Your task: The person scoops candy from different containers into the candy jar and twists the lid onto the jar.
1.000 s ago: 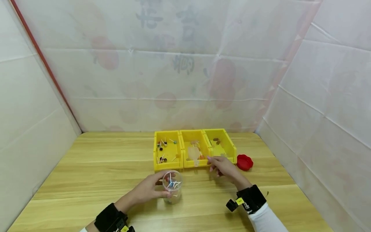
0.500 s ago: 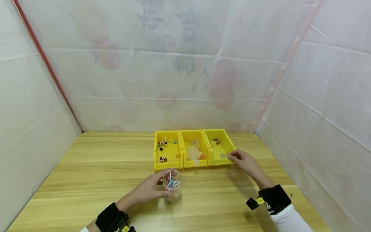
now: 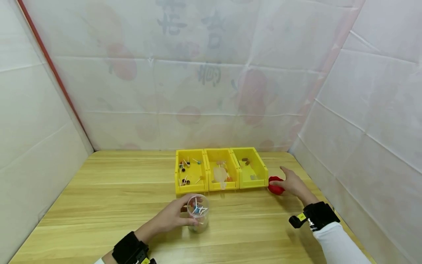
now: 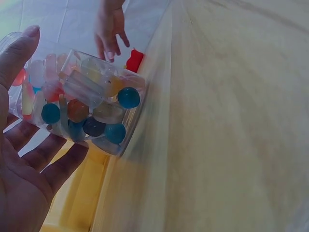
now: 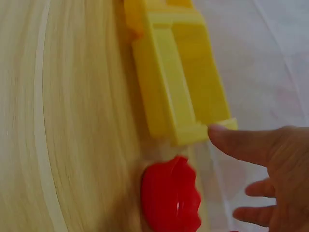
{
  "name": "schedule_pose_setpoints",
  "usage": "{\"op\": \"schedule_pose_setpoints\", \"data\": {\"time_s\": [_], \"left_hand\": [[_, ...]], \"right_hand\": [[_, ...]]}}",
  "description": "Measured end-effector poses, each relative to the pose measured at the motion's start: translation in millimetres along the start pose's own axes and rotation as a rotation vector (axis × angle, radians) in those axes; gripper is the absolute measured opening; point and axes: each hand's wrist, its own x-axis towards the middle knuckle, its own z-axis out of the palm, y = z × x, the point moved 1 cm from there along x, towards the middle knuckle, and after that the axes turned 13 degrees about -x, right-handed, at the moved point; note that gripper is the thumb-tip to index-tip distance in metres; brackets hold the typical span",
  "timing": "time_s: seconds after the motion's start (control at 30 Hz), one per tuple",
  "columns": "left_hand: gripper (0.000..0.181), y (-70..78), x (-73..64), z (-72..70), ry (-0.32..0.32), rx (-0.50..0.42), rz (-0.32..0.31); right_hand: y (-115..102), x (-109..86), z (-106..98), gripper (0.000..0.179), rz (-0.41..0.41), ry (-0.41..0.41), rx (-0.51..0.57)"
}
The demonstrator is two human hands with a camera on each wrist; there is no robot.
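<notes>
My left hand (image 3: 169, 217) grips a clear, uncapped jar (image 3: 202, 221) around its side, thumb on one side and fingers on the other. Inside it, the left wrist view shows colourful round and oblong candies (image 4: 129, 97); white sticks poke up in the head view. At the right, my right hand (image 3: 296, 187) hovers over a red scalloped lid (image 3: 275, 189), its thumb and fingers spread apart. In the right wrist view the lid (image 5: 169, 198) lies below the hand, with nothing between the fingers.
Three yellow bins stand side by side behind the jar. Lollipops lie in the left bin (image 3: 192, 190); pale and orange candies in the middle bin (image 3: 214, 187); a few brown and clear pieces in the right bin (image 3: 254, 184). White sheets hang behind the table (image 3: 108, 205).
My right hand has moved right, from the front of the middle and right bins, past the right bin to the red lid. The left hand keeps holding the jar nearly in place.
</notes>
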Motion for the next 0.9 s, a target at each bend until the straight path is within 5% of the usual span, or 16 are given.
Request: {"op": "schedule_pose_setpoints", "data": {"time_s": [0.33,0.9], "left_hand": [[0.07,-0.7,-0.2,-0.1,0.002,0.004,-0.012],[0.07,-2.1,1.5,0.1,0.006,-0.011,-0.002]], "right_hand": [[9.1,16.3,18.7,0.102,-0.033,-0.159,0.021],[4.4,15.2,20.7,0.087,0.017,-0.109,-0.015]]}}
